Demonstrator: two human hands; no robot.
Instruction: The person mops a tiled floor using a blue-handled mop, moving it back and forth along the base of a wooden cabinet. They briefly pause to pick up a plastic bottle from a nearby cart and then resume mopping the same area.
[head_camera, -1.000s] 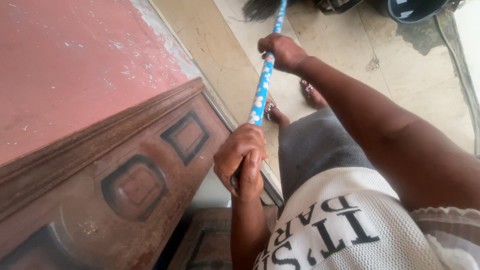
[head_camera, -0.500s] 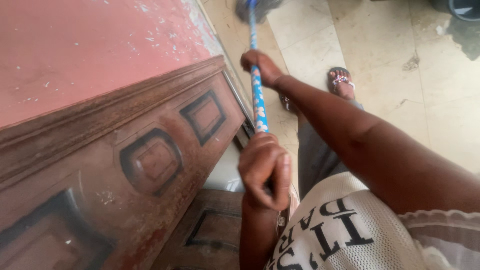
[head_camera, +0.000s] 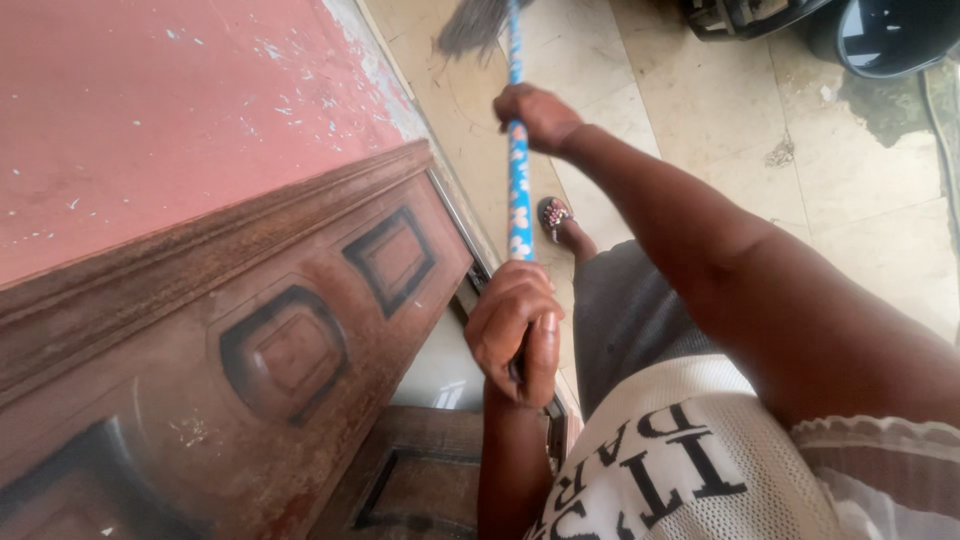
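Nearest, the left hand (head_camera: 515, 330) is closed around the top end of a blue flowered broom handle (head_camera: 518, 195). The handle runs straight away to the far floor. Farther along, the right hand (head_camera: 535, 115) grips it near the dark bristles (head_camera: 470, 25). A brown panelled door (head_camera: 300, 330) lies close on the left; open tiled floor (head_camera: 830, 170) spreads right.

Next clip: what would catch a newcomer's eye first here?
The bright blue flowered broom handle running up the middle, gripped by the left hand near its top end and the right hand farther down. Its dark bristles meet the pale tiled floor at the top, beside the carved brown wooden door on the left.
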